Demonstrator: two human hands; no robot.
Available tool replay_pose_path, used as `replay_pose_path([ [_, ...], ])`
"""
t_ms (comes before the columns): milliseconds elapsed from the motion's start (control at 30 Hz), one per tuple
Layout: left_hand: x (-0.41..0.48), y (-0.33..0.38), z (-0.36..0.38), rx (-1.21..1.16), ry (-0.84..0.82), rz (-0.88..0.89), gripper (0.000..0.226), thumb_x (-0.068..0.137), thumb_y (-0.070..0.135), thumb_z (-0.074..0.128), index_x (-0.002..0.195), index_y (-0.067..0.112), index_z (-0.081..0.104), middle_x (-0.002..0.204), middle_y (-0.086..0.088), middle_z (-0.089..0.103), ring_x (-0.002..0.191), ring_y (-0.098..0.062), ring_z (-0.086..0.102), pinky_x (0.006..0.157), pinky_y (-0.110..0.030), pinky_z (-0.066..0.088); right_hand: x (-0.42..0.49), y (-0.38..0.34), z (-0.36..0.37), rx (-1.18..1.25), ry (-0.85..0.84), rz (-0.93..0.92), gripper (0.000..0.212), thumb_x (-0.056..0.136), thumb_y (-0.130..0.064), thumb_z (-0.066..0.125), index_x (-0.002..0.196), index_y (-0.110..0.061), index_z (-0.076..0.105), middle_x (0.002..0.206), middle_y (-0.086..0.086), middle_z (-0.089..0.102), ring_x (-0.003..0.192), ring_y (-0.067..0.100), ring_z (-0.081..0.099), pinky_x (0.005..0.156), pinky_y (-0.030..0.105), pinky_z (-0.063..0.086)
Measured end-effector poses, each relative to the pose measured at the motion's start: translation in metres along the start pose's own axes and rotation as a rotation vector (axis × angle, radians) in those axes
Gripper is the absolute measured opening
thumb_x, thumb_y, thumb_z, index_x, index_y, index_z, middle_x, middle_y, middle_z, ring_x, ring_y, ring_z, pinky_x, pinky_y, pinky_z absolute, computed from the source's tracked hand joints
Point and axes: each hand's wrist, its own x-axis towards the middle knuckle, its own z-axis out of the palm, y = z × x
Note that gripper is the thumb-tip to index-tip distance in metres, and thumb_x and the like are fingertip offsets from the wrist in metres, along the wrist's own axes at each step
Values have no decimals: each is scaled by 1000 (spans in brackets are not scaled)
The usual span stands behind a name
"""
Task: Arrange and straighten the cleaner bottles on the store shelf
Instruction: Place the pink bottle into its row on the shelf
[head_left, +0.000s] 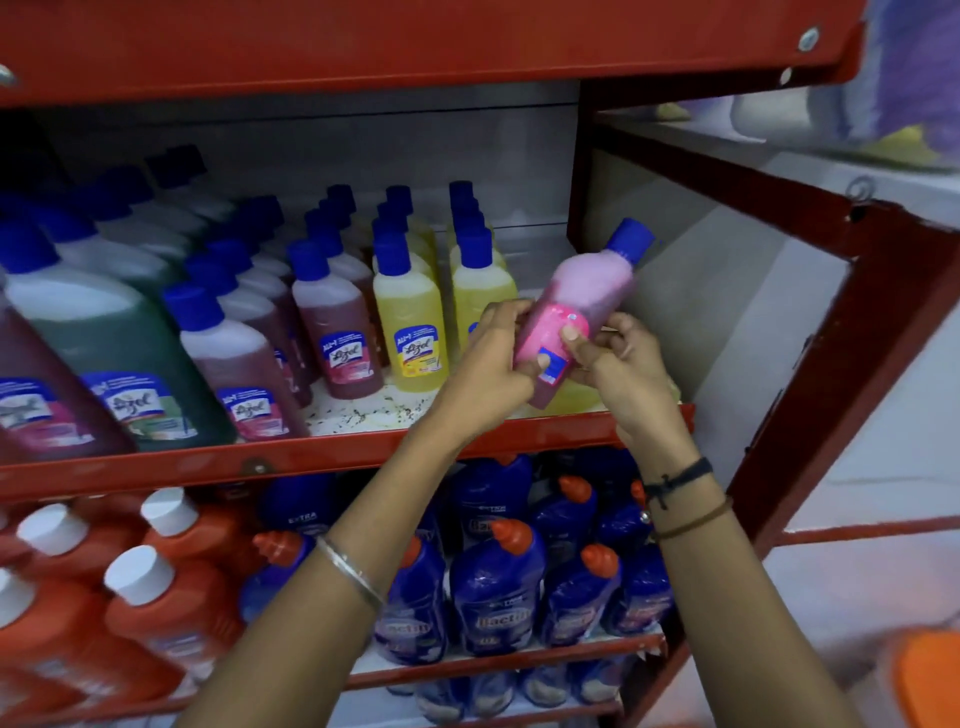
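The red metal shelf (332, 457) carries rows of blue-capped plastic bottles: big green and maroon ones at the left, slim yellow bottles (415, 317) toward the right, with bare, speckled shelf at the far right. Over that gap both hands hold a pink bottle (576, 306) tilted, cap up and to the right. The left hand (493, 364) wraps its lower label; the right hand (618, 364) pinches the base. It looks light, rigid, smooth and possibly slippery, best gripped around the waist.

Red shelf (332, 460) (speckled surface), rows of blue-capped cleaner bottles (410, 317)
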Motion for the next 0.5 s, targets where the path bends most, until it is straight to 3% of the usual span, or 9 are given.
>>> replay_pose_path([
  [167, -41, -27, -34, -6, 148, 15, 53, 81, 4, 60, 128, 13, 35, 127, -9, 51, 115, -21, 52, 99, -40, 46, -24, -3, 45, -124, -130, -129, 29, 79, -3, 68, 97, -21, 53, 96, 2, 65, 80, 9, 65, 74, 29, 56],
  [333, -77, -53, -64, 107, 386, -14, 53, 83, 6, 58, 128, 12, 31, 126, -11, 52, 111, -20, 55, 91, -32, 49, -34, -1, 102, -195, -314, -185, 40, 78, -2, 69, 114, -9, 52, 103, 1, 63, 85, 9, 62, 75, 17, 52],
  [400, -87, -65, -74, 154, 445, -44, 53, 83, 3, 56, 130, 9, 30, 127, -14, 51, 110, -25, 56, 89, -34, 50, -37, 4, 124, -216, -364, -191, 42, 78, -1, 68, 116, -8, 51, 104, 0, 62, 88, 11, 62, 77, 20, 53],
  [500, -97, -78, -77, 191, 422, -44, 59, 85, -1, 53, 137, 2, 24, 136, -18, 41, 121, -28, 49, 96, -22, 38, -38, 15, 142, -233, -391, -192, 40, 79, 0, 68, 113, -11, 51, 102, -1, 63, 89, 13, 63, 80, 25, 53],
])
